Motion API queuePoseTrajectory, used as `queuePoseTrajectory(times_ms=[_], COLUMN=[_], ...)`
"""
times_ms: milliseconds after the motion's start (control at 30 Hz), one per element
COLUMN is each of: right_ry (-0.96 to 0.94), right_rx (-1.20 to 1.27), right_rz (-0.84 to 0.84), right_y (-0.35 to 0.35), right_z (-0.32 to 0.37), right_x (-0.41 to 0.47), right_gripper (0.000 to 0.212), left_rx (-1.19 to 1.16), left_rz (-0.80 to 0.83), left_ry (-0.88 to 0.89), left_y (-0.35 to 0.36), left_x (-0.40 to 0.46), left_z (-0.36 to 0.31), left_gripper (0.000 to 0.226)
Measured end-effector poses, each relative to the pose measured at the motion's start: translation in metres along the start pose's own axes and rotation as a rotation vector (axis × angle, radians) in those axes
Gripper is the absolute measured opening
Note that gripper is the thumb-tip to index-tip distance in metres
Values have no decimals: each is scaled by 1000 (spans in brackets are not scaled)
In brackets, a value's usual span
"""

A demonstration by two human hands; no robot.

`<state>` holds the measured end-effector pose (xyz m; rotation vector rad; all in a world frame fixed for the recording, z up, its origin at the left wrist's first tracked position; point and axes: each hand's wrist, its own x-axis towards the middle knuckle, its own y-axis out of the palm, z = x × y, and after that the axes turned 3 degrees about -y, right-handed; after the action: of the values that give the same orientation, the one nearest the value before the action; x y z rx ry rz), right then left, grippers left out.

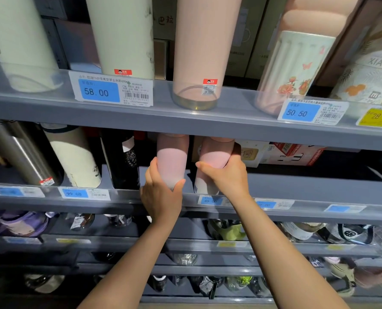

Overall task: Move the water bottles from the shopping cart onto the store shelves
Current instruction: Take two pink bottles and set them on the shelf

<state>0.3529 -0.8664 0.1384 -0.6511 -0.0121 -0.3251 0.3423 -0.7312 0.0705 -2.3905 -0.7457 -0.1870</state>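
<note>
two pink bottles stand side by side on the middle shelf (pixel 297 188), just behind its clear front lip. we grasp the left bottle (pixel 172 161) with our left hand (pixel 161 192), thumb and fingers curled round its lower body. we grasp the right bottle (pixel 214 157) with our right hand (pixel 228 175), fingers wrapped over its middle. both bottles are upright or nearly so, with their tops hidden under the upper shelf (pixel 185 121). whether their bases rest fully on the shelf we cannot tell.

handling, as we judge it: the bottles look like rigid, smooth-walled flasks with a matte finish, so they should neither flex nor crush. they are probably light if empty, yet tall and narrow, hence apt to tip. a grip round the lower half, as here, keeps the base under control while we seat it behind the lip. the smooth wall could slip in a loose grip.

to the left of the pair stand a dark bottle (pixel 121 159), a cream bottle (pixel 74 157) and a steel flask (pixel 22 152). boxes (pixel 281 152) lie to the right. a price tag (pixel 210 200) sits on the lip below the right bottle. the upper shelf carries taller cream and pink flasks. the cart is not in view.
</note>
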Motion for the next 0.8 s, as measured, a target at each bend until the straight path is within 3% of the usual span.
queuePoseTrajectory(times_ms=[233, 400, 500, 600, 700, 800], right_ry=[-39, -99, -171, -279, -318, -326], right_rx=[106, 174, 296, 355, 463, 472], right_rz=[38, 31, -19, -76, 85, 318], right_y=[2, -9, -14, -11, 2, 29], right_z=[-20, -46, -55, -59, -57, -48], right_x=[-12, -25, -43, -61, -78, -99], right_gripper=[72, 102, 83, 40, 7, 12], left_rx=[-18, -14, -129, -174, -158, -103], left_rz=[-11, 32, 39, 7, 46, 94], left_ry=[29, 33, 56, 159, 190, 104], left_y=[-1, -1, -6, -19, -41, -73], left_x=[2, -2, -16, -39, -61, -77], left_z=[2, 5, 10, 22, 41, 70], left_gripper=[86, 88, 83, 57, 28, 11])
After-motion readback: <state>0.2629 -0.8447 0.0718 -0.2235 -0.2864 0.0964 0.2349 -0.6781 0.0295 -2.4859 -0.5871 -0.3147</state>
